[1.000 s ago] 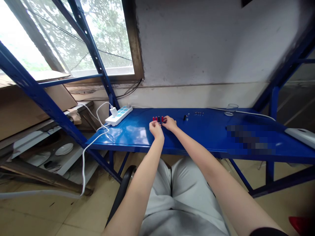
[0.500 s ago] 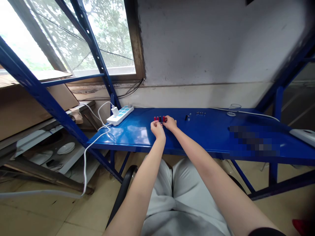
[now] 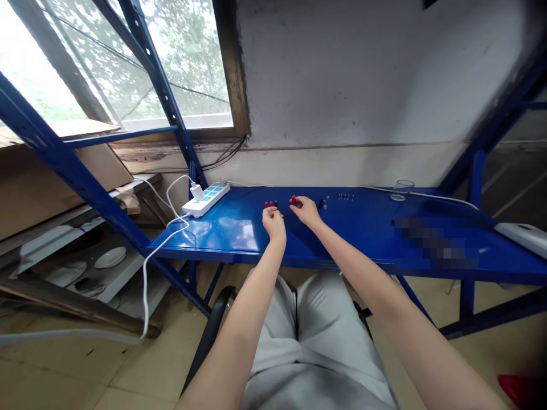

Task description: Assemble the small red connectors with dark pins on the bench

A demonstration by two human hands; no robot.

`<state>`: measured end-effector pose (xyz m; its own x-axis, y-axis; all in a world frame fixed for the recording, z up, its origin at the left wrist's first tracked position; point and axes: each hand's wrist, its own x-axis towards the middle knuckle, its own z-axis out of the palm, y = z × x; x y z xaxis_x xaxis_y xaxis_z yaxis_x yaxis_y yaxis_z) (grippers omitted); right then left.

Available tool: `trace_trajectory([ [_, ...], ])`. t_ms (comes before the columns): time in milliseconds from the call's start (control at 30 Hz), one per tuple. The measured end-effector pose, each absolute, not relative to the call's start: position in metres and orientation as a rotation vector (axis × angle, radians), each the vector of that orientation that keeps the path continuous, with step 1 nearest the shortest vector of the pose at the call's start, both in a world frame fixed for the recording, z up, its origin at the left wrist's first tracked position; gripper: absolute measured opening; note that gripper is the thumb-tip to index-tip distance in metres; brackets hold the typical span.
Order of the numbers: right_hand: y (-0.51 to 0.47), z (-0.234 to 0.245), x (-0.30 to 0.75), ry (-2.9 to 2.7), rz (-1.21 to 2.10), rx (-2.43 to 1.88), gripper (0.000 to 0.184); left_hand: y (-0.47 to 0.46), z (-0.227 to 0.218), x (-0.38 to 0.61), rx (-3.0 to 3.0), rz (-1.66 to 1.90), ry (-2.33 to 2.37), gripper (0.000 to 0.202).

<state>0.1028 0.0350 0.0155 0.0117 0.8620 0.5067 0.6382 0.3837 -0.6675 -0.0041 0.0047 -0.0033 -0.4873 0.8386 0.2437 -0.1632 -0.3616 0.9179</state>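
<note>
On the blue metal shelf (image 3: 239,233) stands a short row of small red and black pieces (image 3: 270,204). My left hand (image 3: 273,221) rests just in front of that row, fingers curled, and what they hold, if anything, is hidden. My right hand (image 3: 306,210) is a little to the right, pinching a small red piece (image 3: 293,200) lifted clear of the row. A small black piece (image 3: 320,203) lies just right of my right hand.
A white power strip (image 3: 205,200) with a plugged charger and white cable lies at the shelf's left. Several tiny dark parts (image 3: 346,197) and a clear glass (image 3: 402,190) sit toward the back right. Blue rack posts frame both sides; plates lie on a lower left shelf.
My right hand has pulled a red piece out of the row and carried it to the right. My left hand has stayed in front of the row.
</note>
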Motion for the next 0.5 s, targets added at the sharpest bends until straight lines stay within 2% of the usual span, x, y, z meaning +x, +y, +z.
trace_trajectory([
  [233, 0.003, 0.011, 0.13, -1.431, 0.14, -1.288, 0.029, -0.009, 0.002, 0.001, 1.386, 1.809, 1.095, 0.007],
  [500, -0.005, 0.002, 0.13, -1.563, -0.055, -1.236, 0.032, -0.013, 0.003, 0.006, 1.542, 1.655, 1.02, 0.021],
])
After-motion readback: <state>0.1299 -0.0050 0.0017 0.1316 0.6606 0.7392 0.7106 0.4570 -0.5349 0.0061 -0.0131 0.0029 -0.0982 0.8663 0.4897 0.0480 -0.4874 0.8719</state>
